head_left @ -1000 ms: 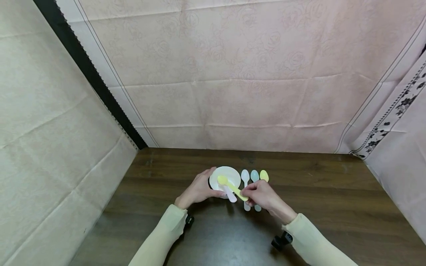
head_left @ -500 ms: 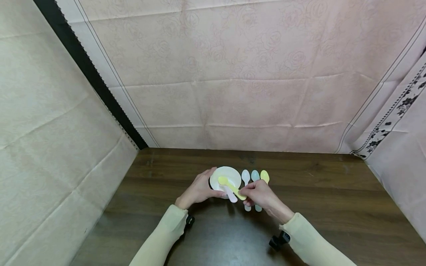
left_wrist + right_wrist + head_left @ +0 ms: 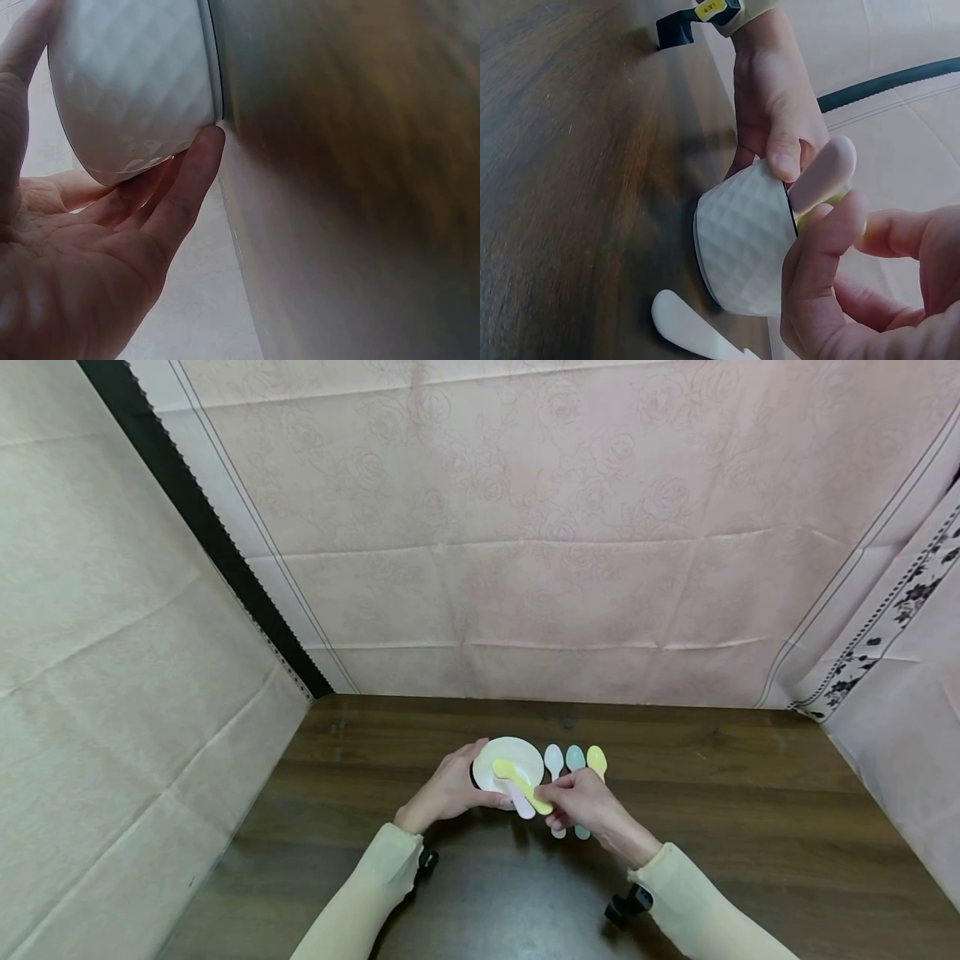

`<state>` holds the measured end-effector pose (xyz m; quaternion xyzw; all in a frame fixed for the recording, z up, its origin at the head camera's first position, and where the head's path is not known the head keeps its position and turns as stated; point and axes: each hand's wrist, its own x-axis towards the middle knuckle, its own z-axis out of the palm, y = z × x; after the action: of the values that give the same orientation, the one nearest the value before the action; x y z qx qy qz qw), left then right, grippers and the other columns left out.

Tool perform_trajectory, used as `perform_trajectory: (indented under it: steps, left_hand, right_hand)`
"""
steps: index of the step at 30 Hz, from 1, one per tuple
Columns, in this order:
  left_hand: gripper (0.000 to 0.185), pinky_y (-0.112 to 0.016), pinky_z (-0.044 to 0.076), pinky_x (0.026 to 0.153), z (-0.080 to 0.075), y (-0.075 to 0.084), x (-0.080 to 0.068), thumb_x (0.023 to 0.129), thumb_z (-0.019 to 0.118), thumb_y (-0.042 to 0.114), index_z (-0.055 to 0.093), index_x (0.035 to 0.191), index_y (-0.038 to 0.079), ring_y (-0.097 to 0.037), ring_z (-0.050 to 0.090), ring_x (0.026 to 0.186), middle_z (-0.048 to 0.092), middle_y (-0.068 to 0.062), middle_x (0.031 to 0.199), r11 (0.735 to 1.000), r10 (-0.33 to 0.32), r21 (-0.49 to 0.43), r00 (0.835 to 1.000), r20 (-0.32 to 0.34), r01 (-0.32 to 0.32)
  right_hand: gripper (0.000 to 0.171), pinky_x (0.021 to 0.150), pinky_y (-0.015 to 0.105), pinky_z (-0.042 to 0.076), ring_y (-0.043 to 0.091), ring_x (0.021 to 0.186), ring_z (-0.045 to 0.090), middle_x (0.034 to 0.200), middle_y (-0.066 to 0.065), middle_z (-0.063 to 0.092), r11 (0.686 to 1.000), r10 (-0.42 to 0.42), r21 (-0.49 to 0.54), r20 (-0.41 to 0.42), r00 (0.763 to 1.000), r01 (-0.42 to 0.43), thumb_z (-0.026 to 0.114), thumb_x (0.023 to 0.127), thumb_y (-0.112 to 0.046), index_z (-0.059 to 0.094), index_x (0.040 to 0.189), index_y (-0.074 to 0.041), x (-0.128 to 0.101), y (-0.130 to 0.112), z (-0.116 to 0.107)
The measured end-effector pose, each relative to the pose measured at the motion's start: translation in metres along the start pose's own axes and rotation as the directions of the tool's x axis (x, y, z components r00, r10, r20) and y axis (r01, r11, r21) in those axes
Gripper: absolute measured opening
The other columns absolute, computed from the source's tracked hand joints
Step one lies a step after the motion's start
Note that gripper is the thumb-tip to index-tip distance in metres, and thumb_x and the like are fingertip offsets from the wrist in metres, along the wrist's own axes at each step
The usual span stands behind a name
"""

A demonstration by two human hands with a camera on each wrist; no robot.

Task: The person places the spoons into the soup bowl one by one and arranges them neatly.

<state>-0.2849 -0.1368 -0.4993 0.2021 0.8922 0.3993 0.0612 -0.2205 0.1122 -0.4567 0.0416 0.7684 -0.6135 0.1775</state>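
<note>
A white faceted bowl [image 3: 517, 754] stands on the dark wooden table [image 3: 750, 827]. My left hand [image 3: 463, 777] grips its left side; in the left wrist view the fingers [image 3: 180, 195] curl round the bowl [image 3: 135, 82]. My right hand [image 3: 555, 795] pinches the handle of a yellow spoon [image 3: 513, 774] whose head lies in the bowl. A pink spoon [image 3: 520, 799] leans in the bowl too, its handle [image 3: 825, 176] sticking out over the rim. The right wrist view shows the bowl [image 3: 742, 240] between both hands.
Three spoons lie side by side right of the bowl: white [image 3: 553, 758], light blue [image 3: 575, 757] and yellow [image 3: 596, 758], their handles partly under my right hand. Cloth walls close off the back and both sides [image 3: 525, 568].
My right hand has shifted slightly left towards the bowl, carrying the yellow spoon's handle with it. The left hand and bowl have stayed put.
</note>
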Motion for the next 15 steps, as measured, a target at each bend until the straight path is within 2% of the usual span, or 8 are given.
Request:
perform_trajectory:
  steps: [6,15]
  left_hand:
    - [0.110,-0.055,0.049,0.120,-0.001,0.002,-0.001,0.078,0.100,0.041,0.045,0.164,0.002,-0.038,0.057,0.146,0.057,-0.021,0.161,1.000,-0.001,0.004,1.000,0.003,0.001]
    - [0.113,-0.057,0.046,0.123,-0.001,0.002,0.000,0.078,0.100,0.042,0.042,0.166,0.001,-0.039,0.054,0.150,0.054,-0.021,0.165,1.000,-0.030,-0.006,1.000,0.009,0.030]
  right_hand:
    - [0.028,0.061,0.025,0.057,0.008,0.058,0.060,0.067,0.002,0.067,0.999,-0.013,-0.035,-0.010,1.000,0.012,0.074,0.104,-0.021,0.080,0.098,0.005,-0.004,0.001,-0.004]
    - [0.028,0.062,0.026,0.060,0.010,0.060,0.063,0.072,0.007,0.071,0.997,-0.012,-0.079,-0.074,0.997,0.007,0.077,0.103,-0.025,0.082,0.097,0.002,-0.013,-0.001,-0.015]
